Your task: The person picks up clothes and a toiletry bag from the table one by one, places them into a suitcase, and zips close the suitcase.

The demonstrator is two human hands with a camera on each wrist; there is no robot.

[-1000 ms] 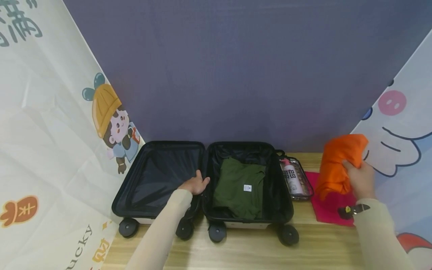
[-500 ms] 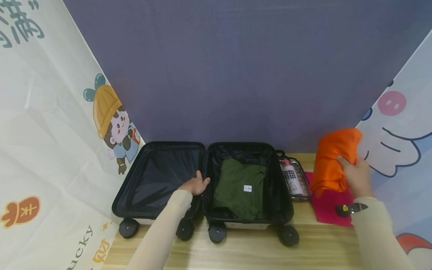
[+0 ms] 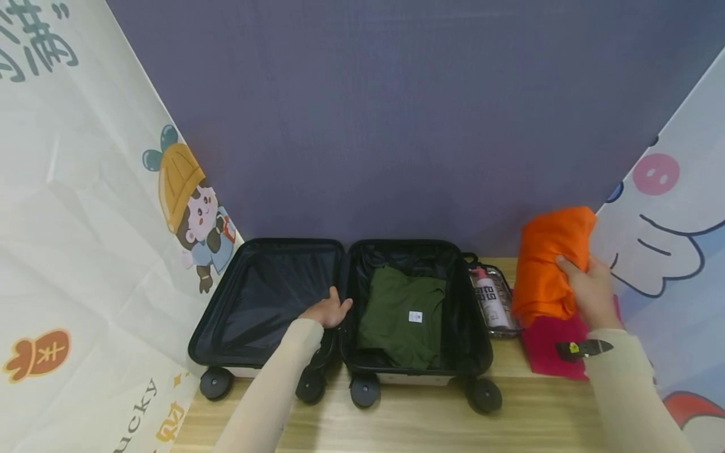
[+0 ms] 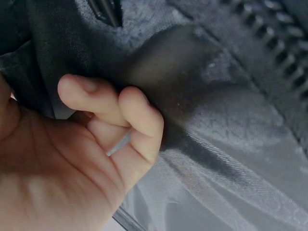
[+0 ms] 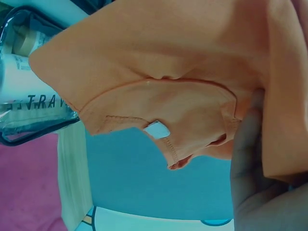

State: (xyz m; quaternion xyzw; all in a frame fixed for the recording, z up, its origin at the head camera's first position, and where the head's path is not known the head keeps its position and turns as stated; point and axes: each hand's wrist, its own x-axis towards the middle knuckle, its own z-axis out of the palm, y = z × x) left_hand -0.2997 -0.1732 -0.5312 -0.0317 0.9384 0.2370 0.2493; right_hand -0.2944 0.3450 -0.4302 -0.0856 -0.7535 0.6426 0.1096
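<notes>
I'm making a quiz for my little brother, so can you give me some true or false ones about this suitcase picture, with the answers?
1. The right hand is holding an orange cloth. True.
2. A green cloth lies inside the suitcase. True.
3. The suitcase is zipped shut. False: it lies open.
4. A bottle with a pink top is in a see-through bag. True.
5. That bag is left of the suitcase. False: it is on the right.
</notes>
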